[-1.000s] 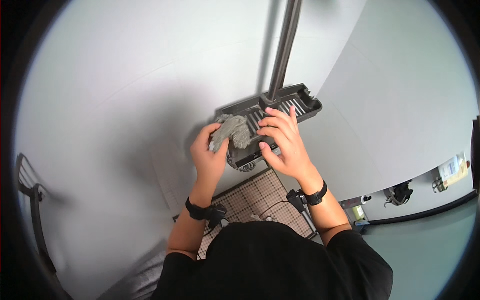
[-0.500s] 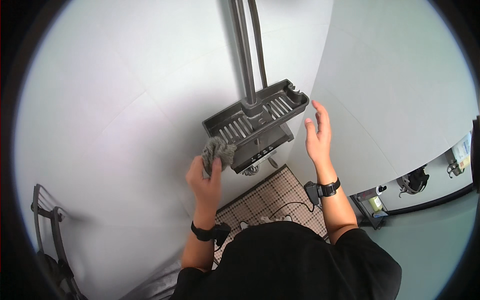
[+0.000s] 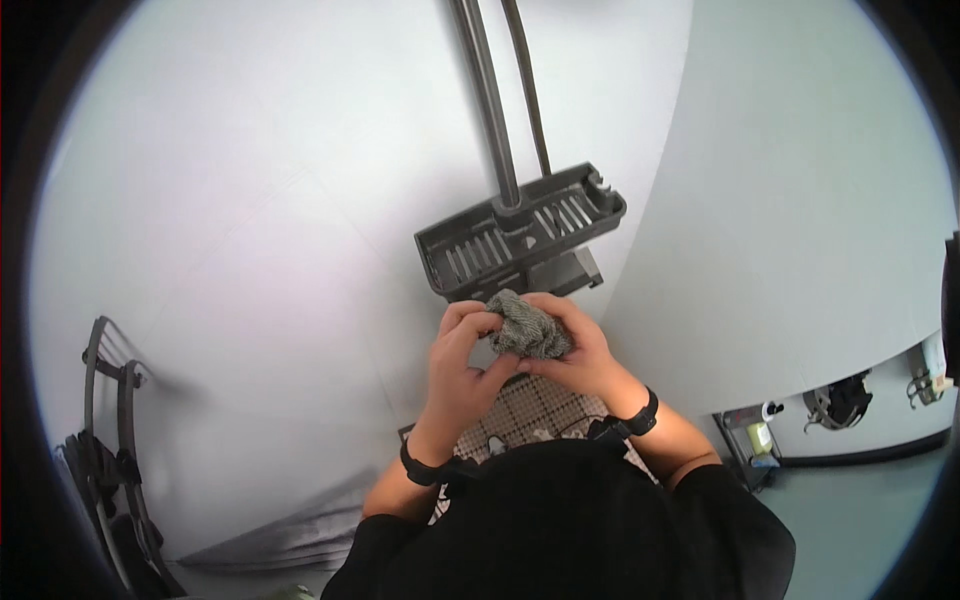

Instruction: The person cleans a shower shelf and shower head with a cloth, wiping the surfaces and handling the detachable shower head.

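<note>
Between my two hands is a crumpled grey cloth [image 3: 530, 332], held in front of my chest. My left hand [image 3: 466, 358] pinches its left side with thumb and fingers. On the other side, my right hand [image 3: 580, 348] curls round the cloth's right edge. Just beyond the hands, a dark slotted shower shelf [image 3: 432, 262] is fixed to a vertical pole [image 3: 487, 100]. Part of the black shower control unit [image 3: 568, 274] shows under the shelf; my hands and the cloth hide the rest.
A hose [image 3: 530, 90] hangs beside the pole. Light wall panels meet at a corner to the right. A towel rack [image 3: 128, 420] stands out at the left. Bottles on a small rack [image 3: 742, 440] and dark hanging items [image 3: 840, 402] are at the right. A checked mat [image 3: 535, 410] lies below.
My left hand has brought the cloth away from the shelf, toward my body and rightward. My right hand, empty and open before, has come down and left and now grips the cloth too.
</note>
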{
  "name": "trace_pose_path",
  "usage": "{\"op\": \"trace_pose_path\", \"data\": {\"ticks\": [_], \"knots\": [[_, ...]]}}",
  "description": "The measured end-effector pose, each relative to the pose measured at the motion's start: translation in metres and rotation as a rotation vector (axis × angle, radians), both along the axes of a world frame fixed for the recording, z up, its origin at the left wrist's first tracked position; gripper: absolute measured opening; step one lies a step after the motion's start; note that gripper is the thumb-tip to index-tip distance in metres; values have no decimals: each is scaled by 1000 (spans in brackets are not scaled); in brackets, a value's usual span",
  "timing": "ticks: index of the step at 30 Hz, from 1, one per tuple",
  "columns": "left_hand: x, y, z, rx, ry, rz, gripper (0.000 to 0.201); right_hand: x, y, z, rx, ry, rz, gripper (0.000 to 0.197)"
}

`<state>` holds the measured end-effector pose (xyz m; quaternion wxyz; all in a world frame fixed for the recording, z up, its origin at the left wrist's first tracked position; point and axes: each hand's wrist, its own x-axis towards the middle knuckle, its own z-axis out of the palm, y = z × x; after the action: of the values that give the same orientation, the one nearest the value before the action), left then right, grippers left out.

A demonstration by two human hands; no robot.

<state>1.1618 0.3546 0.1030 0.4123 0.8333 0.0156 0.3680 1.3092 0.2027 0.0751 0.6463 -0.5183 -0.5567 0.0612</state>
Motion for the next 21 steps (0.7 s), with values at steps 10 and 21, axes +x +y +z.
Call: {"op": "trace_pose_path", "data": {"ticks": [10, 21], "knots": [[2, 17, 0, -18, -159, 316, 27, 92, 34, 122, 344, 270, -361, 31], [-24, 16, -36, -94, -212, 543, 36, 107, 104, 123, -120, -256, -509, 26]]}}
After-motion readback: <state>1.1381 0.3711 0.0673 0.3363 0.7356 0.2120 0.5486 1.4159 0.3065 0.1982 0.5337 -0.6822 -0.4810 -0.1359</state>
